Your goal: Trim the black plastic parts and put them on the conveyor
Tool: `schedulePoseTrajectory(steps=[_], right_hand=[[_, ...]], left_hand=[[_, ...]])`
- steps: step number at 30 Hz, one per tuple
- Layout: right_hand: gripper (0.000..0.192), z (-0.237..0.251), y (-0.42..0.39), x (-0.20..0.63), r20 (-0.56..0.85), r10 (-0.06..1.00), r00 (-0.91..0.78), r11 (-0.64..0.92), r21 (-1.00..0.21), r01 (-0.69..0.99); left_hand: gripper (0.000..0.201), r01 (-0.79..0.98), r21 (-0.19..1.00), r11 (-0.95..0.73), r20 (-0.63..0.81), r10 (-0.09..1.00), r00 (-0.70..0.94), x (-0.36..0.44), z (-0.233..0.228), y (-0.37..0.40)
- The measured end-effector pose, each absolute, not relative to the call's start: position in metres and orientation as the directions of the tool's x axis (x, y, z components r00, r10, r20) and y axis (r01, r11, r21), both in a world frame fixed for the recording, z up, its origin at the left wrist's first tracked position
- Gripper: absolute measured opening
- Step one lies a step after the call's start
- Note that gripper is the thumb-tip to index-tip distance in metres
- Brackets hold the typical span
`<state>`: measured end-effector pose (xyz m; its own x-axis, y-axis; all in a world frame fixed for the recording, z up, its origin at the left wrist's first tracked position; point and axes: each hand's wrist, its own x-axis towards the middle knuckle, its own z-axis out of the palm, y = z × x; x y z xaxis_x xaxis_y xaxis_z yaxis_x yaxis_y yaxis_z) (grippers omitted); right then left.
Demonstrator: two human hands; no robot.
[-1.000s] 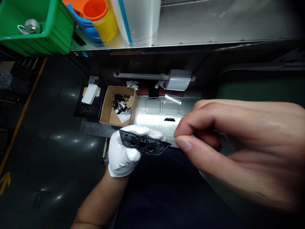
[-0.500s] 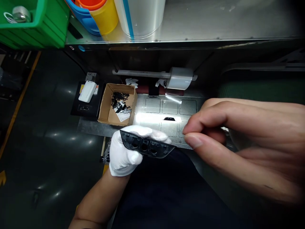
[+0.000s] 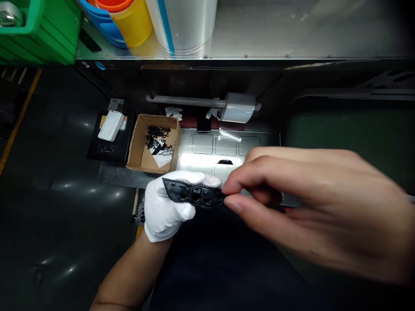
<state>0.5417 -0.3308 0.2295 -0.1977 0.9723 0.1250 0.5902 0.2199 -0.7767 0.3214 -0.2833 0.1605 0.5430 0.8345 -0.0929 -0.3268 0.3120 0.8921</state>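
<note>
The left hand (image 3: pixel 167 211) wears one white glove and sits in the middle of the frame. Its fingers are curled around the left end of one black plastic cover (image 3: pixel 193 194). The cover is long and thin, and three round holes show in it. The right hand (image 3: pixel 317 207) is bare and fills the right side of the frame. Its thumb and first finger are pressed together, pinching the right end of the cover. So the cover hangs between the two hands, held up over a dark lap.

Just behind the hands lies one shiny metal plate (image 3: pixel 207 157) with box shapes marked on it. One small black piece (image 3: pixel 225 162) rests on the plate. To the left of the plate stands one open cardboard box (image 3: pixel 140 153) with many little black parts inside, too many to count. Left of the box lies one white device (image 3: pixel 110 125). Above the plate, one roll of clear film (image 3: pixel 238 107) hangs on one bar.

In the upper left of the frame are one green bin (image 3: pixel 42 32), one yellow cup (image 3: pixel 134 26) and one big clear roll (image 3: pixel 188 23).
</note>
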Motion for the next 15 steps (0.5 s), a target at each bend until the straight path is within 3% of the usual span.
schedulePoseTrajectory(steps=[4,8,11,15], right_hand=[[0.006,0.217,-0.332,0.537,0.101,0.945,-0.311,0.259,-0.812,0.523],[0.009,0.186,-0.352,0.535,0.067,0.951,-0.301,0.200,-0.877,0.436],[0.008,0.150,-0.376,0.533,0.014,0.964,-0.267,0.116,-0.922,0.370],[0.009,0.092,-0.409,0.539,-0.137,0.977,-0.161,-0.053,-0.896,0.441]], left_hand=[[0.034,-0.166,0.964,0.207,-0.091,0.846,0.525,0.317,0.158,-0.286],[0.035,0.101,0.987,0.127,-0.162,0.790,0.592,0.312,0.151,-0.295],[0.027,0.275,0.941,0.196,-0.331,0.699,0.634,0.311,0.133,-0.308],[0.048,0.401,0.830,0.388,-0.556,0.517,0.651,0.317,0.089,-0.325]])
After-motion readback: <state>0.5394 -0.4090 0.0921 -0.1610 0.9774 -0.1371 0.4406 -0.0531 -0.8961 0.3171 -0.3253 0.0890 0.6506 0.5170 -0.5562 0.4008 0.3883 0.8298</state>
